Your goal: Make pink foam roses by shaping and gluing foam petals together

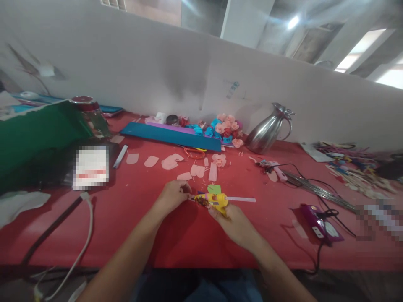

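My right hand [236, 223] is wrapped round the handle of a yellow hot glue gun [220, 199], its nozzle towards the left. A pale glue stick [244, 199] juts out behind the gun. At the nozzle tip, the thumb and fingers of my left hand [173, 196] are pinched together; whatever they hold is too small to make out. Just beyond the gun lies a green paper piece [214, 189]. Several pink paper petals [171, 162] are spread past my hands, with a pink paper flower [218, 160] among them.
Long blue sheets [170, 136] and finished paper flowers [226, 126] lie at the back, beside a leaning-looking steel jug [267, 130]. A purple power strip [319, 224], cords and wire stems [321, 193] are on the right. A green box [40, 142] and jar [91, 115] stand left.
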### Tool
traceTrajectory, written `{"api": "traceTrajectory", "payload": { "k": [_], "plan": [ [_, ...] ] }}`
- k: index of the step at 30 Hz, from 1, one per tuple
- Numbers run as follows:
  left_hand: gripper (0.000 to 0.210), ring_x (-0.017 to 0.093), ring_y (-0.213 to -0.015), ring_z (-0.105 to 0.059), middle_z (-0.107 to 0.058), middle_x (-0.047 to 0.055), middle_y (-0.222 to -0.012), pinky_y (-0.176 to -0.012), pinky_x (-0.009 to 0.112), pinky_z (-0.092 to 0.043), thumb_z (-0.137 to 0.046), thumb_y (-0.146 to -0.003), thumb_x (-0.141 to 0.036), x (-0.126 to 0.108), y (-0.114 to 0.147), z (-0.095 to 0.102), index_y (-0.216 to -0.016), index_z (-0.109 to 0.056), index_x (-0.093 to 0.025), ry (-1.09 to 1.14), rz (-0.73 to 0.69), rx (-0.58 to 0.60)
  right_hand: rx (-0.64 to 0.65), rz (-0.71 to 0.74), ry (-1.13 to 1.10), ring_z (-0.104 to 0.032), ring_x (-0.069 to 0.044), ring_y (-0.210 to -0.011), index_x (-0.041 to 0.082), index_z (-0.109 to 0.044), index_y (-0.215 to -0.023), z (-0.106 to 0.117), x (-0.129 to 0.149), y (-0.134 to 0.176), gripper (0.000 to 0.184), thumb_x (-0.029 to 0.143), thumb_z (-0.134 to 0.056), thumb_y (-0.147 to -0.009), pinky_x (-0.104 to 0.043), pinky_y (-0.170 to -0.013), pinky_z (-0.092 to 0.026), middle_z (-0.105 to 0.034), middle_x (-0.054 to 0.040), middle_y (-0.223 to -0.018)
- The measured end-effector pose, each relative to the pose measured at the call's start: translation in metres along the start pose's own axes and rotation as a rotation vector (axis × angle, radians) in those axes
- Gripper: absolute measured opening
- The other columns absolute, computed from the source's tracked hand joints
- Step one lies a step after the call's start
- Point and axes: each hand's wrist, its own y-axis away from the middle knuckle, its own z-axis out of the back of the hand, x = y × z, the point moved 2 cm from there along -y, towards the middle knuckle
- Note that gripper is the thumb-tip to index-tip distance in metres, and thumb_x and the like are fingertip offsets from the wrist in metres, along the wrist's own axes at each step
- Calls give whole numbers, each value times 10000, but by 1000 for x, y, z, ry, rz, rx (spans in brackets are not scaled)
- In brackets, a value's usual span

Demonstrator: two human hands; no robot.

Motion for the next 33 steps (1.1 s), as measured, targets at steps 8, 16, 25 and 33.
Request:
{"api": "traceTrajectory", "payload": {
  "k": [8, 16, 25, 33],
  "plan": [
    [24, 126, -552, -455, -514, -39, -562, -520, 239, -314, -609, -608, -196, 0, 0, -1, -630, -602, -191, -37, -4, 26, 39, -24, 47, -612, -230, -869, 194, -643, -996, 2, 4, 0, 283, 354, -444, -874, -301, -750, -438, -673, -66, -955],
    [35, 123, -549, -464, -526, -38, -562, -531, 238, -323, -596, -611, -162, 0, 1, -2, -627, -604, -193, -50, -8, 19, -1, -78, 118, -570, -181, -648, 163, -650, -828, 0, -10, -4, 304, 402, -465, -856, -258, -584, -379, -652, -52, -724],
    [43, 132, -559, -473, -532, -37, -552, -530, 244, -320, -634, -581, -164, -4, 2, -1, -599, -609, -195, -28, -8, 2, -24, -68, 112, -609, -217, -746, 166, -663, -869, 2, -13, -8, 294, 399, -486, -845, -275, -653, -406, -678, -77, -802],
    [87, 138, -625, -508, -553, -15, -661, -578, 246, -356, -615, -619, -122, -6, 3, 0, -668, -629, -193, -147, -41, -24, -21, 28, 168, -614, -241, -920, 204, -610, -1072, 3, -7, -8, 298, 353, -441, -878, -301, -764, -430, -673, -79, -981]
  ]
}}
